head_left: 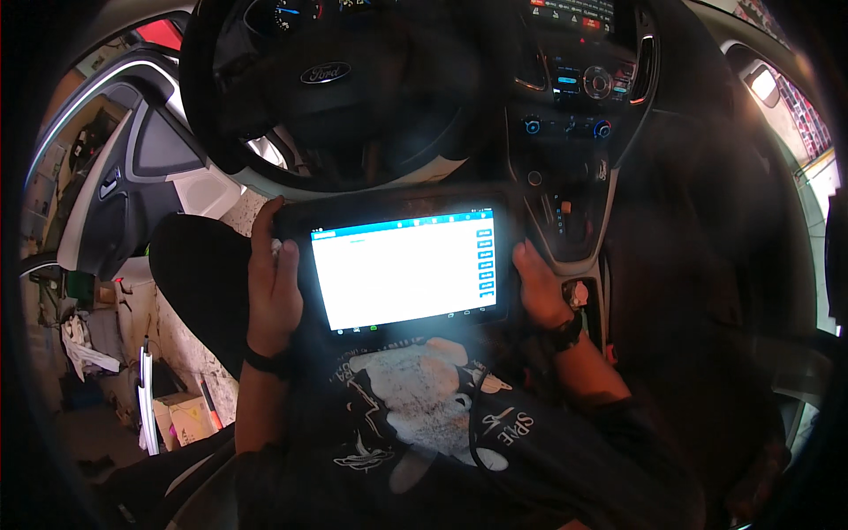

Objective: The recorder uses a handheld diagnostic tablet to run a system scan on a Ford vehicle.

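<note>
A black tablet [405, 274] with a lit, mostly white screen rests across my lap, below the steering wheel. Blue bars and a column of small blue buttons show on its display. My left hand [276, 287] grips the tablet's left edge, thumb on the front and fingers wrapped round the side. At the opposite edge, my right hand [541, 287] holds it the same way, its fingers mostly hidden behind the casing. Dark bands circle both my wrists.
Ahead is the steering wheel [331, 97]. The centre console [565, 203] with a gear lever stands to the right, beside the dark passenger seat [698, 291]. At left the car door [168, 159] hangs open; a cardboard box [187, 417] sits on the floor outside.
</note>
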Tool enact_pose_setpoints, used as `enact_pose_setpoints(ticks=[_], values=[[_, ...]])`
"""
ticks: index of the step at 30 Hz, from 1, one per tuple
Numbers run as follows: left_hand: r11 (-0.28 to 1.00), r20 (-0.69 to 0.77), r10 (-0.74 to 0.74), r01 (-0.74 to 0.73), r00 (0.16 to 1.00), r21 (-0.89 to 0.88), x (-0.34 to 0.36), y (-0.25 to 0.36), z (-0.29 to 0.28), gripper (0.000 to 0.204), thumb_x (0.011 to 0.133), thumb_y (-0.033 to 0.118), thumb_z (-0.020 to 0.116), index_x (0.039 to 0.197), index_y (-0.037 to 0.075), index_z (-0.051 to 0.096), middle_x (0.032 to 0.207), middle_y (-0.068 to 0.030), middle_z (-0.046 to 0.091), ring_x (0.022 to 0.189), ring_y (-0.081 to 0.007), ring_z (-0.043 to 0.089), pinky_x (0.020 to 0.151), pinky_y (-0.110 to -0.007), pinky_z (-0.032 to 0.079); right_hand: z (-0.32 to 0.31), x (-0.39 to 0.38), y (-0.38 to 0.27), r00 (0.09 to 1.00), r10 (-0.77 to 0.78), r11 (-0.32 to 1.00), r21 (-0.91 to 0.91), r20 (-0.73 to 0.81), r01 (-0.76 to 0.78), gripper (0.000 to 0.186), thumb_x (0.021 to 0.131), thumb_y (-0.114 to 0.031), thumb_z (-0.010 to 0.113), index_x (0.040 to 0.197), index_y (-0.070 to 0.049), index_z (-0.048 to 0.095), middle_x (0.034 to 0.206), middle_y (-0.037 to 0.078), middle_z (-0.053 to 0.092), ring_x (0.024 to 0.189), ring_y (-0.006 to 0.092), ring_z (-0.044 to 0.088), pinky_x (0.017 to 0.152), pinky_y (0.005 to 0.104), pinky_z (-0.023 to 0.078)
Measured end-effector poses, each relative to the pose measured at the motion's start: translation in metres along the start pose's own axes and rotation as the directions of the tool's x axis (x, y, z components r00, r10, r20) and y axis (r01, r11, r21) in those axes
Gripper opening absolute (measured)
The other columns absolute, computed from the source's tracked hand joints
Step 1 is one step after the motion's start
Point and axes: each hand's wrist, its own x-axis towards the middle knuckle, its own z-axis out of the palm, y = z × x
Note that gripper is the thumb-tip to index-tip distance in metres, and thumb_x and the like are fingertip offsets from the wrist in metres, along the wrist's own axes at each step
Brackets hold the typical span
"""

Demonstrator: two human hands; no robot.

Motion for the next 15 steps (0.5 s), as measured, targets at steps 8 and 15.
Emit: enact_pose_setpoints(ticks=[8,15], values=[[0.996,-0.024,0.046,-0.044,0.999,0.078,0.0,-0.001,0.001,0.053,0.109,0.031,0.043,0.152,0.0,0.036,0.136,-0.0194,0.058,0.118,-0.0239,0.061,0.101,-0.034,0.047,0.0,0.001,-0.004,1.0,0.013,1.0,0.017,0.018,-0.014,0.074,0.106,-0.053,0.045,0.155,0.002,0.037,0.146,0.018,0.053,0.135,0.027,0.05,0.115,0.0384,0.035],[0.999,-0.006,-0.029,0.029,1.0,0.022,0.0,-0.001,0.0,0.052,0.109,0.03,0.043,0.152,0.001,0.037,0.133,-0.0178,0.059,0.107,-0.0193,0.063,0.093,-0.03,0.049,0.002,-0.001,-0.003,0.999,0.034,0.997,0.066,0.0,-0.034,0.078,0.105,-0.055,0.046,0.156,0.004,0.034,0.148,0.018,0.052,0.137,0.0272,0.048,0.116,0.0393,0.034]])
